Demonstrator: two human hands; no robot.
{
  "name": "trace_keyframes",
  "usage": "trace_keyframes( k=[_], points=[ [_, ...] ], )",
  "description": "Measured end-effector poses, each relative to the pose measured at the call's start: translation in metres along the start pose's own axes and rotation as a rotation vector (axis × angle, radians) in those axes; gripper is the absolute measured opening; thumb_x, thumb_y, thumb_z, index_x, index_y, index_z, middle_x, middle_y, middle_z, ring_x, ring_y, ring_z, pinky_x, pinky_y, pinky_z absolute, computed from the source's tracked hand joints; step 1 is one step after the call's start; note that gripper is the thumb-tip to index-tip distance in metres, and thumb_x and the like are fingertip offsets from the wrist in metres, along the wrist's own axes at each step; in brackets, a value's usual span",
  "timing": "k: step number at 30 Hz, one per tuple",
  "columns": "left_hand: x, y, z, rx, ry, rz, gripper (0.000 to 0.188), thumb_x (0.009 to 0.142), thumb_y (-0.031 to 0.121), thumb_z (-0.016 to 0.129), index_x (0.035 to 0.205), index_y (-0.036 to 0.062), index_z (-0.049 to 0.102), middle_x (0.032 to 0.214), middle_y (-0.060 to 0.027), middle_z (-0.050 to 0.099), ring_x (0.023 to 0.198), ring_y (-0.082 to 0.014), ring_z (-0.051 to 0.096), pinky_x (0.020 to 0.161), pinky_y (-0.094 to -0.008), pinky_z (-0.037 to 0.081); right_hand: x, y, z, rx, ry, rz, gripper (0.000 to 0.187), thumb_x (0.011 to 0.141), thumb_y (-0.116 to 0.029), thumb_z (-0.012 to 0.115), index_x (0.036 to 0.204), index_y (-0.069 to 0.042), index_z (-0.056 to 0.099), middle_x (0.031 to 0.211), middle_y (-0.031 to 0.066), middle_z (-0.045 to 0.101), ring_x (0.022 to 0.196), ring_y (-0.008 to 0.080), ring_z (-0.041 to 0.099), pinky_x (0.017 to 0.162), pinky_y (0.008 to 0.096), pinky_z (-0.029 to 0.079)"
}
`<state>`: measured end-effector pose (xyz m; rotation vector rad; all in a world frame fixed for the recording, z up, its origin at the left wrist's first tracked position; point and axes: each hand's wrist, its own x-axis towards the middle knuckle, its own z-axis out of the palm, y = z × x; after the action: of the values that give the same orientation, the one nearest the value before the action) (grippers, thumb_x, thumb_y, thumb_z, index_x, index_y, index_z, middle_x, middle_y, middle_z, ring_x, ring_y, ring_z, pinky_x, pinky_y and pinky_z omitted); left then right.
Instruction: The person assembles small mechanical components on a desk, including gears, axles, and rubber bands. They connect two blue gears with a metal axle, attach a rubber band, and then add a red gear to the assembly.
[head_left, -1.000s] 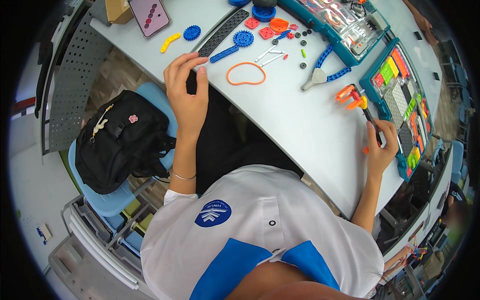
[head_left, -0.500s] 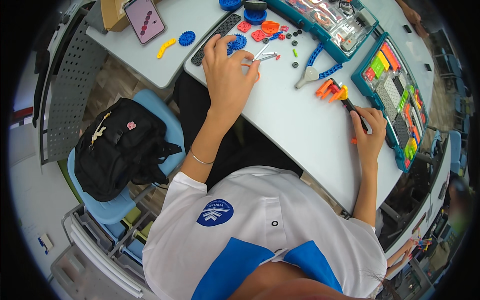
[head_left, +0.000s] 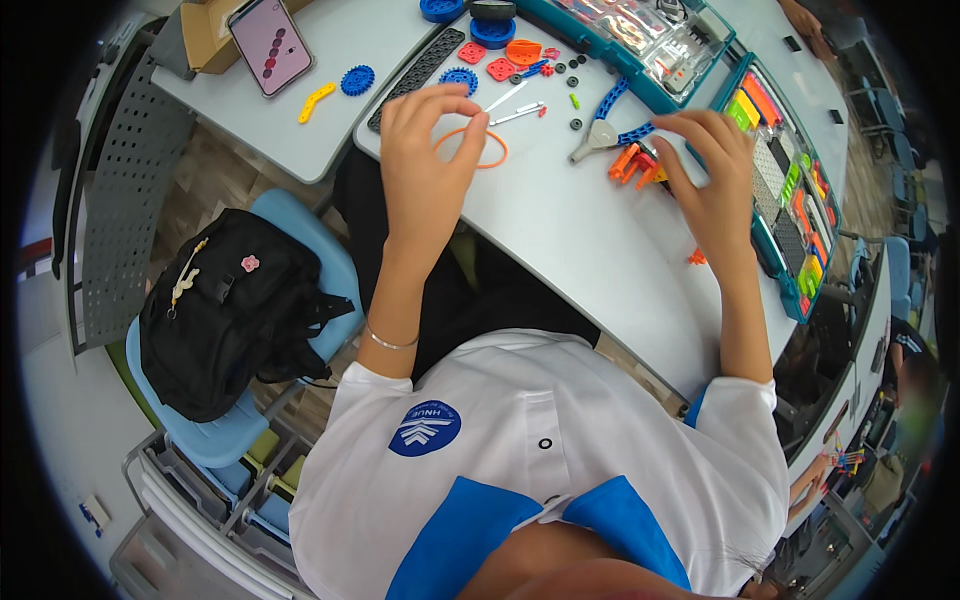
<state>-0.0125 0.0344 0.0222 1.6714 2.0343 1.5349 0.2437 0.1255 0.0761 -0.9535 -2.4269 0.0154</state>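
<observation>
The right hand (head_left: pixel 712 185) has released the orange model (head_left: pixel 630 165), which now lies on the table (head_left: pixel 590 250) beside the blue-handled tool (head_left: pixel 600 135). The left hand (head_left: pixel 425 165), fingers spread and empty, has moved in from the table edge to the rubber band (head_left: pixel 497 157); assembly therefore appears paused, both hands unloaded.

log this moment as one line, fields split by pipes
left hand: open, partly covering orange band | right hand: open, near orange assembly | nearby: phone, yellow piece, black perforated strip
</observation>
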Motion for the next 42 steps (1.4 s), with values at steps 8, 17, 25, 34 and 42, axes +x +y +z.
trace_keyframes(
  k=[8,17,25,34,42],
  points=[
    [-0.021,0.011,-0.021,-0.213,0.04,-0.176,0.012,0.086,0.013,0.074,0.091,0.0027,0.073,0.088,-0.0022,0.072,0.085,-0.0112,0.061,0.082,-0.0293,0.043,0.065,0.005,0.083,-0.166,-0.255,0.052,0.02,0.085,-0.022,0.071,0.098,-0.008,0.074,0.097,0.0091,0.071,0.101,0.0266,0.062,0.092,0.0402,0.041],
    [-0.03,0.014,-0.017,-0.259,0.034,-0.179,0.011,0.083,0.007,0.076,0.091,0.0007,0.072,0.089,-0.009,0.071,0.082,-0.0168,0.066,0.076,-0.0273,0.049,0.072,-0.011,0.067,0.364,-0.249,0.031,0.021,0.089,-0.022,0.07,0.1,-0.006,0.075,0.092,0.007,0.074,0.088,0.0182,0.068,0.085,0.0339,0.051],
    [-0.031,0.019,-0.016,-0.3,0.022,-0.218,0.008,0.084,0.007,0.075,0.09,0.0026,0.074,0.089,-0.0086,0.071,0.082,-0.0158,0.066,0.074,-0.026,0.049,0.062,-0.032,0.041,0.87,-0.39,0.145,0.023,0.087,-0.021,0.073,0.1,-0.002,0.073,0.097,0.0069,0.071,0.091,0.0157,0.065,0.088,0.0323,0.05],
    [-0.034,0.022,-0.014,-0.413,-0.02,-0.227,0.009,0.083,0.004,0.075,0.091,0.0001,0.074,0.09,-0.0064,0.07,0.086,-0.0118,0.062,0.083,-0.026,0.046,0.054,-0.041,0.042,0.867,-0.454,0.051,0.021,0.087,-0.015,0.073,0.101,0.0,0.073,0.097,0.0073,0.072,0.09,0.0154,0.064,0.086,0.0308,0.05],
    [-0.038,0.009,-0.016,-0.966,-0.127,-0.279,0.016,0.084,0.005,0.077,0.097,0.0001,0.069,0.098,-0.0092,0.07,0.091,-0.0146,0.065,0.082,-0.0288,0.051,0.049,-0.064,0.037,1.077,-0.512,0.066,0.018,0.082,-0.011,0.078,0.097,-0.001,0.076,0.092,0.0071,0.071,0.085,0.0143,0.059,0.08,0.0294,0.046]
  ],
)
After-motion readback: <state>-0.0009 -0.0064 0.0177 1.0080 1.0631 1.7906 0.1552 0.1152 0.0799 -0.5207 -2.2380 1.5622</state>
